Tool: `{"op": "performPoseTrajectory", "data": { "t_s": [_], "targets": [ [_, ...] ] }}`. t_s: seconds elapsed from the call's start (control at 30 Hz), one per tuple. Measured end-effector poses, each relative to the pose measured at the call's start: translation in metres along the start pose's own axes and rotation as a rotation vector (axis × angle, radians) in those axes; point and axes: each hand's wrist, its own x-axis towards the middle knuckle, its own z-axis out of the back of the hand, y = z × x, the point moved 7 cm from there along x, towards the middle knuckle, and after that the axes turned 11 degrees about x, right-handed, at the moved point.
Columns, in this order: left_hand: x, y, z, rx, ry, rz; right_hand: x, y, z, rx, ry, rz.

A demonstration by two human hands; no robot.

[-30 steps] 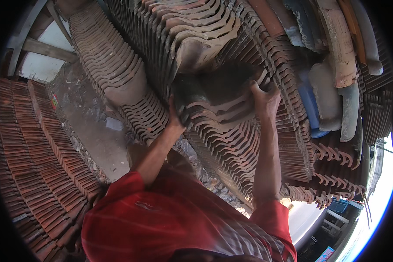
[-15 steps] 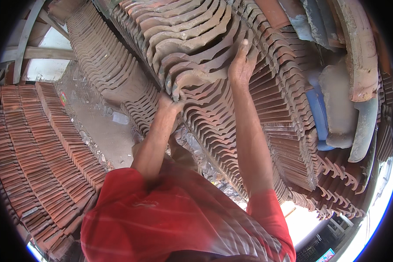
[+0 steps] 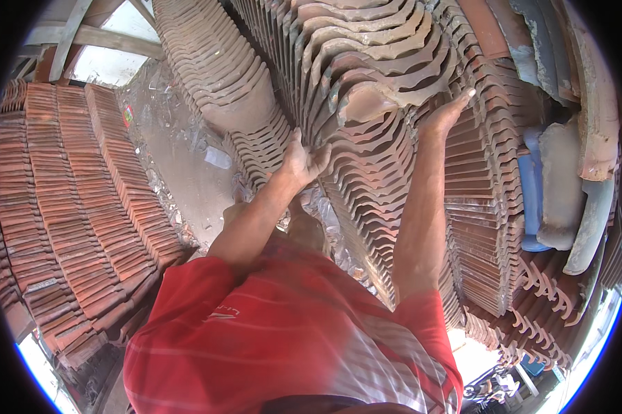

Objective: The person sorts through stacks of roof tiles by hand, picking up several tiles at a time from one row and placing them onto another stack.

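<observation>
Both of my hands are off the tiles or only just beside them. My left hand [image 3: 303,160] is open below the left end of the front roof tile [image 3: 367,103], thumb and fingers apart. My right hand [image 3: 446,119] lies right of that tile's other end, open with its thumb stretched out; some of its fingers are hard to see. The front tile is a curved, dusty clay piece, the nearest of several leaning on edge in an upper row [image 3: 363,38]. Beneath it runs a lower row of wavy-edged tiles [image 3: 373,179].
Another long tile row [image 3: 221,83] stands to the left across a dirt floor [image 3: 180,148] with litter. Neat red tile stacks [image 3: 83,200] fill the far left. On the right are more stacked tiles [image 3: 473,228], a blue curved piece [image 3: 530,200] and large ridge tiles [image 3: 599,103].
Half a second ago my left hand gripped the front tile's left end and my right hand its right side. Both have let go and opened. The view has shifted, so everything sits further right.
</observation>
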Motion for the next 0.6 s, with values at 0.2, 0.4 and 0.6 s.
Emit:
{"op": "performPoseTrajectory", "data": {
  "t_s": [0.2, 0.4, 0.6],
  "targets": [
    [-0.062, -0.057, 0.157, 0.000, -0.195, -0.157, -0.041, -0.031, 0.014, 0.114, -0.078, -0.034],
    [-0.199, -0.154, 0.430, 0.391, -0.776, -0.423, -0.133, -0.106, 0.081, -0.182, -0.128, -0.219],
    [-0.337, -0.191, 0.665, 0.723, -1.375, -0.216, -0.278, -0.165, 0.147, -0.979, 0.128, -0.589]
  ]
}}
